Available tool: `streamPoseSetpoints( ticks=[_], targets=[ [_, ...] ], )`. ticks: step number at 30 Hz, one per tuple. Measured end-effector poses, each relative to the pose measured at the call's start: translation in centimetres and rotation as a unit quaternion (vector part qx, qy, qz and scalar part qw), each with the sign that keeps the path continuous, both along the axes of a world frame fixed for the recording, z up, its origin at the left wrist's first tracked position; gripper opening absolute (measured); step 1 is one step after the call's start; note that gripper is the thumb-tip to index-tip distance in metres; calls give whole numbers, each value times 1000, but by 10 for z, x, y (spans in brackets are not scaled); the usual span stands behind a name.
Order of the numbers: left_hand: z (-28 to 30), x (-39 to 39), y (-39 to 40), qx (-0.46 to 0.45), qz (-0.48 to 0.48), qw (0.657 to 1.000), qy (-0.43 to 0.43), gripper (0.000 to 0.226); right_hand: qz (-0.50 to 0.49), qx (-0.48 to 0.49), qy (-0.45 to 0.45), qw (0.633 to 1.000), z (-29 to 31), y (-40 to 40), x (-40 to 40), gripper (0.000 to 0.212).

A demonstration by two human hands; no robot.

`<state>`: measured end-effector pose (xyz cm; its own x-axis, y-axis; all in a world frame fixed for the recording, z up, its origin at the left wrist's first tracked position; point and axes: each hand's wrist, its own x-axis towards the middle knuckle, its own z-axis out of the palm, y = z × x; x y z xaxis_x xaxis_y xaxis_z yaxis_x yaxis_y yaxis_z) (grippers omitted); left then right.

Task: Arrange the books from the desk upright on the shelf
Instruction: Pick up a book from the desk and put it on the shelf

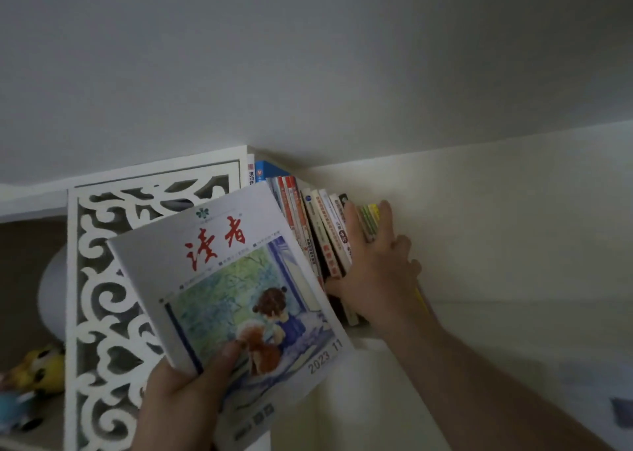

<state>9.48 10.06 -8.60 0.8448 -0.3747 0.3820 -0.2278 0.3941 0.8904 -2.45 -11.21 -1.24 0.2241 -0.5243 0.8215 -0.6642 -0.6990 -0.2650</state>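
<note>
The left hand [191,387] grips the magazine [233,300] by its near edge, long axis pointing far-right; the row of books [318,231] lies just right of it, held by the right hand [373,272] with straight fingers.

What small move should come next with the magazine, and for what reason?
Probably slide the magazine, which the left hand grips at its lower corner, upright into the row of books. The right hand rests on the leaning books there, so the row is braced.

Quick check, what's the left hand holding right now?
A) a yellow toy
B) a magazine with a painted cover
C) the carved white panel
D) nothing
B: the left hand grips the magazine at its lower corner, thumb on the cover, while the right hand presses against the shelved books.
</note>
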Motion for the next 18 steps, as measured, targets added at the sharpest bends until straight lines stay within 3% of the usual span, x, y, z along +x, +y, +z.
streamPoseSetpoints(
  ticks=[4, 11, 15, 18],
  targets=[
    [13, -12, -25, -36, -1, 997, -72, 12, 38, 19, -17, 999, 9, -13, -24, 135],
    [39, -42, -66, -74, 13, 983, -165, 23, 4, 19, -30, 999, 12, -27, -85, 135],
    [57, -66, -101, -86, 10, 962, -260, 60, -2, 17, -37, 999, 7, -30, -100, 133],
    [67, -81, -140, -28, 13, 949, -315, 97, -8, 15, -43, 999, 8, -28, -100, 133]
  ],
)
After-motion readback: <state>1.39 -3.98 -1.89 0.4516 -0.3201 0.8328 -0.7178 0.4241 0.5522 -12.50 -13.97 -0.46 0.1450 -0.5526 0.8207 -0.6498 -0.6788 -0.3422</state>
